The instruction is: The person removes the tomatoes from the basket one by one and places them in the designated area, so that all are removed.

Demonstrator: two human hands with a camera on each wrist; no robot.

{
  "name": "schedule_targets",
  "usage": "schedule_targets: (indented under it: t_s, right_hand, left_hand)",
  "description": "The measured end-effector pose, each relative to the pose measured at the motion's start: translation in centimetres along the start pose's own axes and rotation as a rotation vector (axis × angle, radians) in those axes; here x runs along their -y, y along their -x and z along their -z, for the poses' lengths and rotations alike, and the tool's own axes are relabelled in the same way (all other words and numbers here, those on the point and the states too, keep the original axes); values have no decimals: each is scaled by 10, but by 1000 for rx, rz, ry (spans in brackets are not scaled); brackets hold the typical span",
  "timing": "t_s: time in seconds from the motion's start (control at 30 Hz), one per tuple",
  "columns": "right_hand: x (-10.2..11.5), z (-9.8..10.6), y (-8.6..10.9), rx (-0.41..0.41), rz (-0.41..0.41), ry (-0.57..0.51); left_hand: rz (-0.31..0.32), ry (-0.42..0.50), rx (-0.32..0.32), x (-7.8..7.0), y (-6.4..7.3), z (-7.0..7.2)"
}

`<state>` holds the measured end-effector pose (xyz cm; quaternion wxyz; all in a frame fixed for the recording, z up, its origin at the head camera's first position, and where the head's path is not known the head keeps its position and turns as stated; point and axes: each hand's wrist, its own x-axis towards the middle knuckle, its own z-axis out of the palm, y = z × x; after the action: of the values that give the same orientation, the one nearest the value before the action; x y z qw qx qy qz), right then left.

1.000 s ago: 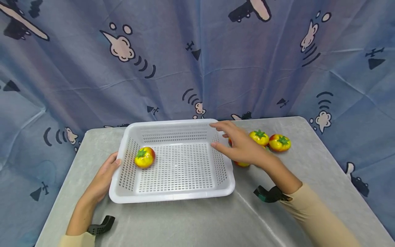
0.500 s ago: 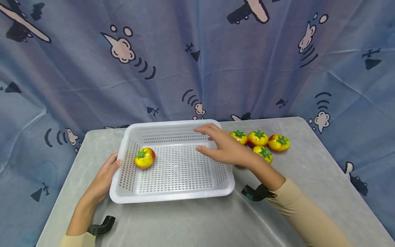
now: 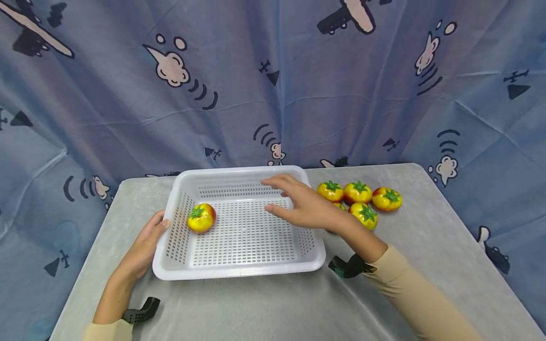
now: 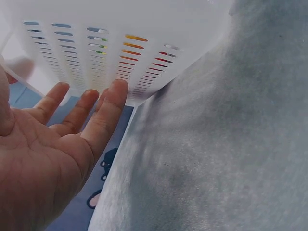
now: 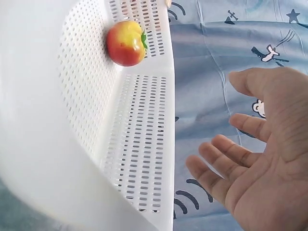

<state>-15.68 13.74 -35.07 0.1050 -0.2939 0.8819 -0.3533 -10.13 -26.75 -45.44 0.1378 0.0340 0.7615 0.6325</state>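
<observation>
A white plastic basket point(image 3: 239, 274) with slotted walls stands on the table. My left hand point(image 3: 147, 242) holds its left rim, thumb over the edge. In the left wrist view the fingers point(image 4: 103, 113) of that hand lie along the outer wall. Inside, near the left wall, sits one glossy yellow-and-red fruit point(image 3: 202, 218) with a green leafy top, like a tomato or persimmon. My right hand point(image 3: 304, 203) hovers over the basket's right part, fingers spread, holding nothing. The right wrist view shows this hand point(image 5: 269, 149) apart from the basket wall.
Several similar fruits point(image 3: 386, 199) cluster on the grey table point(image 3: 435, 246) right of the basket. One of them is partly hidden by the right hand. A blue patterned curtain point(image 3: 239, 104) hangs behind the table.
My right hand has moved left from near the fruit cluster to over the basket, uncovering more fruits. My left hand, the basket and the fruit in it stay in place.
</observation>
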Motion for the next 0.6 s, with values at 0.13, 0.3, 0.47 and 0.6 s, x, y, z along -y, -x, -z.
schedule_targets:
  t_s: [0.13, 0.3, 0.47, 0.6]
  right_hand:
    - [2, -1, 1, 8, 8, -13]
    - [5, -2, 3, 23, -7, -20]
    - [7, -2, 2, 27, -3, -31]
    - [8, -4, 0, 27, 18, -37]
  left_hand:
    - [-6, 8, 4, 0, 0, 1]
    - [1, 9, 4, -1, -2, 2]
    - [9, 0, -1, -2, -3, 3]
    - [8, 6, -5, -1, -1, 2]
